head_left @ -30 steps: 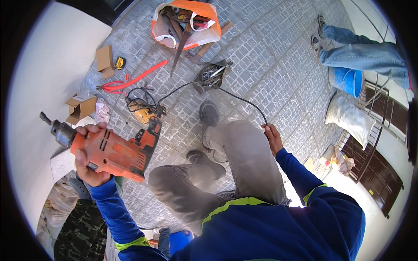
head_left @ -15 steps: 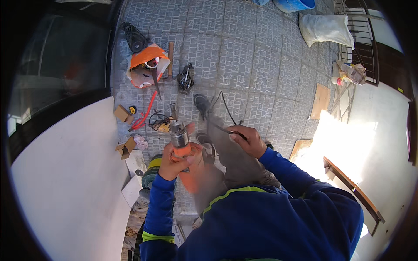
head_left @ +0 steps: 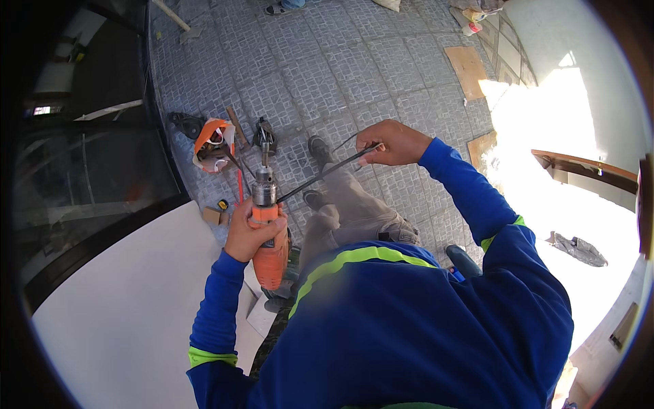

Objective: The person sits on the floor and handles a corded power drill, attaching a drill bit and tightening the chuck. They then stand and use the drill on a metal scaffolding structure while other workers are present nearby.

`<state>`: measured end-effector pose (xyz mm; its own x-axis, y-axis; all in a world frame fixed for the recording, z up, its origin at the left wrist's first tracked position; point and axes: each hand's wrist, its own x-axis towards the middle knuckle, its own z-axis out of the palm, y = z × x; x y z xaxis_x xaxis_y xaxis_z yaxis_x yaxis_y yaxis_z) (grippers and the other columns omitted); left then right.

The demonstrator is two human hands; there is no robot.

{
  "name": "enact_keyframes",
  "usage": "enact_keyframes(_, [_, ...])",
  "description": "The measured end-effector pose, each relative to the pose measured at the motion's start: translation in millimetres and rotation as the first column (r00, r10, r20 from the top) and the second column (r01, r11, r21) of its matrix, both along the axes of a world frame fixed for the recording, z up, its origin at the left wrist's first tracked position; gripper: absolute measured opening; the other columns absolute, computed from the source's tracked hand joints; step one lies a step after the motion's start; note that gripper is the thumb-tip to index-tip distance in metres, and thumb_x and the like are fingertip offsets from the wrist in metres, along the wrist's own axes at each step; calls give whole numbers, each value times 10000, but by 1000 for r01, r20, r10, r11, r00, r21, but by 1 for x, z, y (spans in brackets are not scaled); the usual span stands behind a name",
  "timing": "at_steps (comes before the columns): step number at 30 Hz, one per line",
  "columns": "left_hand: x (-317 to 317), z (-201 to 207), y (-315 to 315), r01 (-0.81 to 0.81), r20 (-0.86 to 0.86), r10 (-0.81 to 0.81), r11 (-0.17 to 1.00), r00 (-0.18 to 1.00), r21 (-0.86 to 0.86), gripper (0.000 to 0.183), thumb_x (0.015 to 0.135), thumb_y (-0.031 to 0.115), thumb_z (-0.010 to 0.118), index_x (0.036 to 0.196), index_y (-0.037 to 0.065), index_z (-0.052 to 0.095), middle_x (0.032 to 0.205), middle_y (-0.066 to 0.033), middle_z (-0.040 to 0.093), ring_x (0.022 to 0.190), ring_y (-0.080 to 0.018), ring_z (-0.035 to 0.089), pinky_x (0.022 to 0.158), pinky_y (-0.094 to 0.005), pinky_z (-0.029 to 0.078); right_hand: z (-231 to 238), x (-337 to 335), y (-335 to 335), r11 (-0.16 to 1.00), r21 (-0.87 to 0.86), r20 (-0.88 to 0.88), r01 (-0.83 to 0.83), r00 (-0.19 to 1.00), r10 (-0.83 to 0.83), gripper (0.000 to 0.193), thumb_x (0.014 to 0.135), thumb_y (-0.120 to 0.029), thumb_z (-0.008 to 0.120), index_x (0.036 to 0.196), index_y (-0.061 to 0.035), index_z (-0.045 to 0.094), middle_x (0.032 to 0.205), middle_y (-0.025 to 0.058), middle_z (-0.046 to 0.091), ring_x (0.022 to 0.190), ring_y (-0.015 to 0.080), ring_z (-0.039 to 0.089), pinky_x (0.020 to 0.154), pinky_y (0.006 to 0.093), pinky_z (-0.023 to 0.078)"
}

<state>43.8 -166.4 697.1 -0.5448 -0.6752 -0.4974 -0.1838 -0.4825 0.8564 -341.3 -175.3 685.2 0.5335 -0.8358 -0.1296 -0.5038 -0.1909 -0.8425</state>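
Observation:
My left hand [head_left: 246,233] is closed around an orange power drill [head_left: 271,264], held upright in front of my left side. Its silver chuck [head_left: 264,188] points away from me, with a metal bit or socket fitted in the end. My right hand [head_left: 398,144] pinches a black power cord [head_left: 319,177], which stretches taut on a slant from beside the drill up to my fingers. A thinner stretch of cord shows just left of that hand. The exact spot where the cord meets the drill is hidden by my left hand.
An open orange and white container [head_left: 202,162] with tools stands on the tiled floor, near a wooden stick [head_left: 237,127] and a black bag [head_left: 266,131]. A tape measure [head_left: 223,204] lies by a white wall [head_left: 129,273]. Cardboard sheets [head_left: 466,72] lie right; another person's foot [head_left: 278,9] shows far off.
My right hand has moved up and right, drawing the cord straight. The drill has come slightly left and more of its body shows. My view has shifted and turned.

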Motion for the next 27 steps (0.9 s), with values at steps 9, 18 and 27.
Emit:
enact_keyframes(9, [48,41,18,-675,-230,687,724,689,138,309,885,311,634,1009,39,555,896,-132,639,892,-333,676,808,-478,567,-27,-155,154,882,72,-366,466,835,-411,298,796,-350,779,884,-77,696,803,133,706,770,300,695,689,402,526])
enact_keyframes(18, [48,145,-14,-951,-670,710,308,217,17,332,885,421,633,950,98,593,889,-110,678,858,-298,680,829,-445,570,-114,-308,245,755,-50,-519,654,629,-579,266,776,-370,783,883,-131,741,852,120,732,843,302,706,775,412,547])
enact_keyframes(27, [74,202,-29,-999,-802,596,-11,-38,38,388,885,437,629,953,65,541,841,-129,655,807,-292,678,783,-431,584,-163,-486,315,729,6,-942,685,248,-225,497,840,-606,622,1051,-176,753,1155,82,702,1098,292,649,974,507,459])
